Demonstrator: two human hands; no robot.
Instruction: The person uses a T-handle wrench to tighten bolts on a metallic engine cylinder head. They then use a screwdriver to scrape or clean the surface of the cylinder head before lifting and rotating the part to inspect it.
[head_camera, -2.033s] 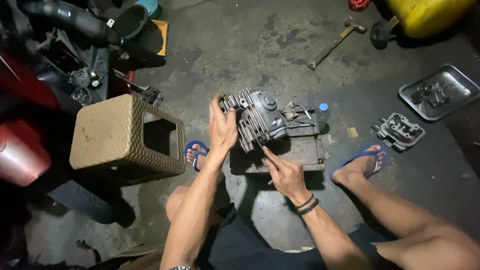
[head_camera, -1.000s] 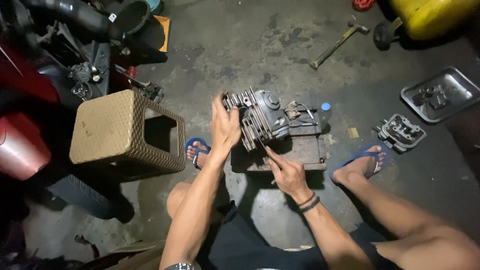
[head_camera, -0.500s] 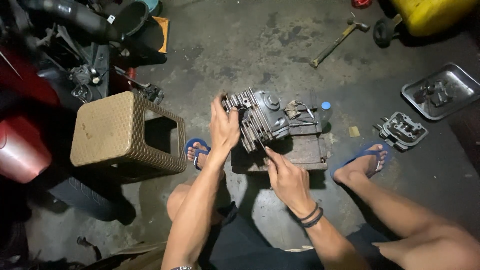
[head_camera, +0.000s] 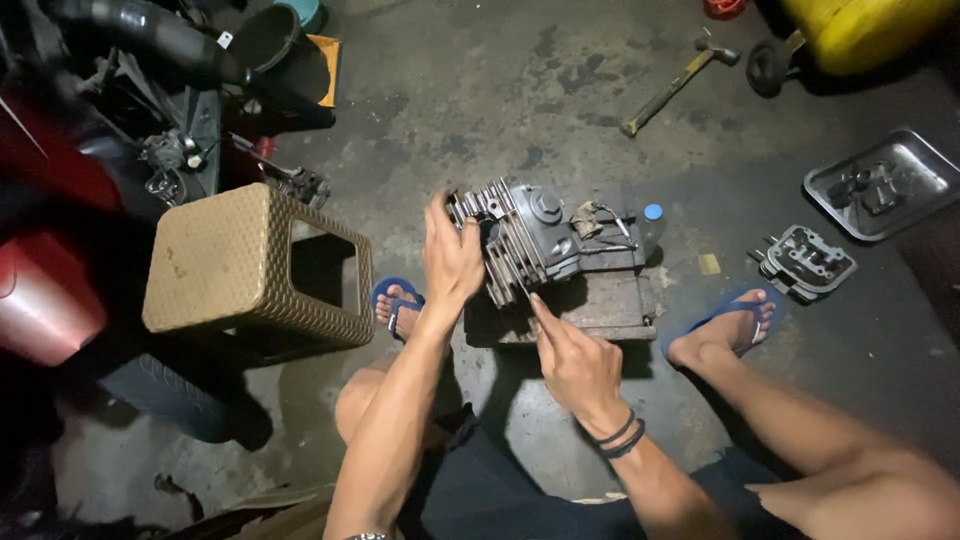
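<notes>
Woven stool (head_camera: 240, 265), hammer (head_camera: 678, 82), metal tray (head_camera: 885, 185), yellow container (head_camera: 860, 30).

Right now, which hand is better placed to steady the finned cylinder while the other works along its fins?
Left, probably. The left hand already wraps the near end of the finned cylinder on the block; the right hand only points a fingertip at the lower fins.

The finned engine cylinder (head_camera: 525, 240) was bare cast metal, dull grey and ribbed, and sat on a rough, worn wooden block (head_camera: 600, 305). The floor (head_camera: 480, 90) was matt concrete, stained and patchy. The stool (head_camera: 255, 270) looked like tan plastic moulded in a woven texture. The tray (head_camera: 885, 185) was smooth sheet metal with a soft sheen, the hammer (head_camera: 680, 70) had a wooden handle, and the sandals (head_camera: 725, 315) were blue rubber
</notes>
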